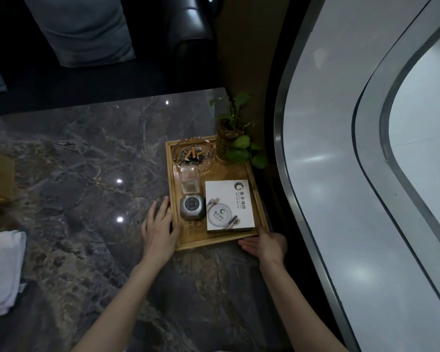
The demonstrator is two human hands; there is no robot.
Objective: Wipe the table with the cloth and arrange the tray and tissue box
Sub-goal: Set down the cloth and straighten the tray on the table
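At the table's (87,161) three o'clock, left hand (160,226) and right hand (266,244) press open-fingered against the wooden tray (239,171). It looks rigid and glass-laden; grip opposite rims.

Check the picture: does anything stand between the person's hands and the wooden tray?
Nothing visible does. The left hand already touches the left rim of the wooden tray, and the right hand touches its near right corner.
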